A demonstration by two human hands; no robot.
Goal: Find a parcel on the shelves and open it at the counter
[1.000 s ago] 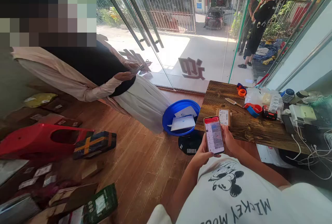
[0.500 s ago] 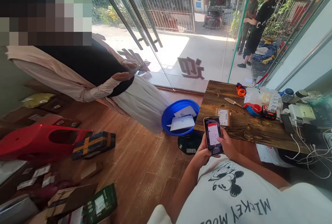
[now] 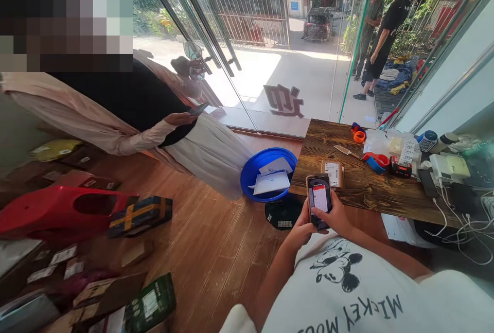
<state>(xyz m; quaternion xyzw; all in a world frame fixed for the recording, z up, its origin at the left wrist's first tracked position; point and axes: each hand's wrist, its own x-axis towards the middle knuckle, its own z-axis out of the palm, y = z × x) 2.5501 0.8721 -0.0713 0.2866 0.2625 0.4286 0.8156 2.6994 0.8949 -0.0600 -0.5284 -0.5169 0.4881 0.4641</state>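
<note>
Upright before my shirt, a smartphone point(image 3: 319, 199) with a lit red-and-white screen is held between both hands. My left hand point(image 3: 301, 229) is closed around its left side and lower edge. From the right, my right hand point(image 3: 337, 218) grips the other edge, its thumb lying over the lower screen. The fingers behind the phone are hidden. Just beyond it, a small brown box point(image 3: 334, 174) with a white label rests on the wooden table point(image 3: 320, 142). A knife point(image 3: 347, 151) lies further back on the tabletop.
A blue basin point(image 3: 247, 181) with white packets stands left of the table. Parcels and a red plastic stool point(image 3: 50, 209) cover the floor at left. Another person point(image 3: 150, 101) stands there holding a phone. Tape rolls, a label roll and tangled cables point(image 3: 466, 230) occupy the table's right side.
The phone in my hands has shifted slightly right, and my right thumb has moved left across the screen. The person at left has brought their hands apart, one holding a phone.
</note>
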